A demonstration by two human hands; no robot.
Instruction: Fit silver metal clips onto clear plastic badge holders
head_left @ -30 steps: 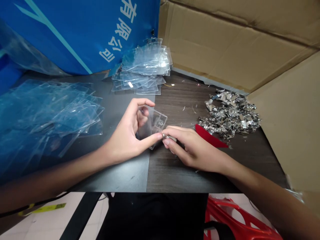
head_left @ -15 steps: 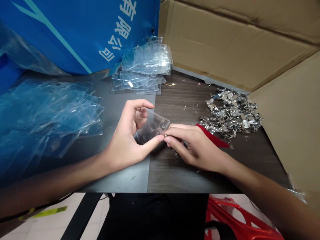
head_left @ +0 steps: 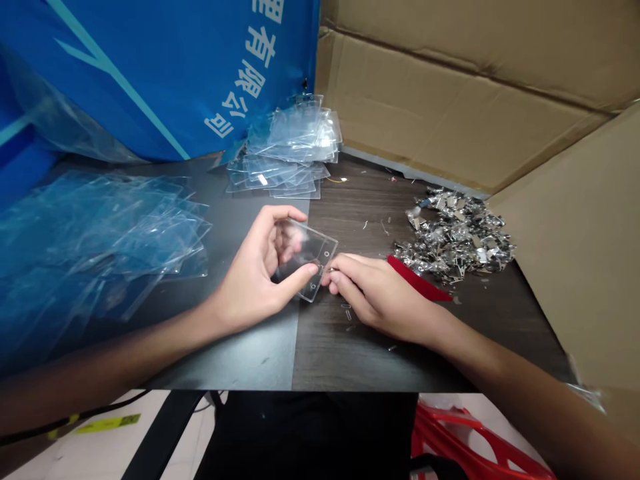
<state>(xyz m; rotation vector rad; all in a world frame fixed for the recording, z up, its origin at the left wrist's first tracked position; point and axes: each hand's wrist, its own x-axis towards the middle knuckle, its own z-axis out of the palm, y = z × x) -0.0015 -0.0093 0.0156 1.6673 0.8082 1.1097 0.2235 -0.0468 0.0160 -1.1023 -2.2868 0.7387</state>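
My left hand [head_left: 253,270] grips a transparent plastic badge holder [head_left: 311,257] between thumb and fingers, and the holder's far end, with small round holes, sticks out to the right. My right hand [head_left: 380,297] comes in from the right with its fingertips pinched on a small metal clip [head_left: 330,271]. The clip sits right by the holder's edge and is mostly hidden by the fingers. A few loose metal bits [head_left: 346,313] lie on the wood-grain tabletop [head_left: 350,360] under my right hand.
A heap of silver metal clips [head_left: 453,237] lies to the right, with a red strip [head_left: 415,279] at its edge. Stacked transparent holders [head_left: 287,150] stand at the back, more [head_left: 105,230] lie left. A blue banner [head_left: 150,73] and cardboard sheets [head_left: 450,87] rise behind.
The holder has turned in my left hand, with its holed end now showing more fully. My right hand sits slightly lower and closer to the holder. The whole view has shifted slightly downward.
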